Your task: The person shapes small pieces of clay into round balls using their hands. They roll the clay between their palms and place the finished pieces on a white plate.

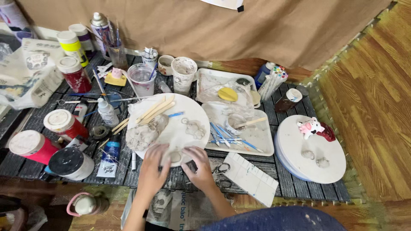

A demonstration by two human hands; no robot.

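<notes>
Blue paint-flecked cloth (278, 219) nearest of all, below the round white board (192, 112), with crumpled newspaper (180, 210) beside it on the floor

Both hands at the near rim of the board: left hand (152, 171) and right hand (200, 167), fingers curled in from either side around a small pale lump of clay (175, 157), pressing on it rather than gripping tight; lump soft, greyish, roughly round, resting right on the board's near edge

More clay further in on the board: a knobbly grey clump (140, 137) and a flat bumpy piece (195, 128); smooth wooden sticks (155, 109) across the far left part

Right of the board, a shallow rectangular tray (265, 145) with blue-handled tools (222, 136); further right, a round turntable (329, 171) bearing a glossy pink-and-white figurine (311, 127) and two clay balls, with bare surface around them

Just right of the right hand, scissors (221, 169) and a white ridged palette (252, 177) tilted over the dark slatted table (295, 190) edge

Left of the board, crowded: red paint jars (64, 124) with white lids, a dark tube (110, 156), little free room
</notes>
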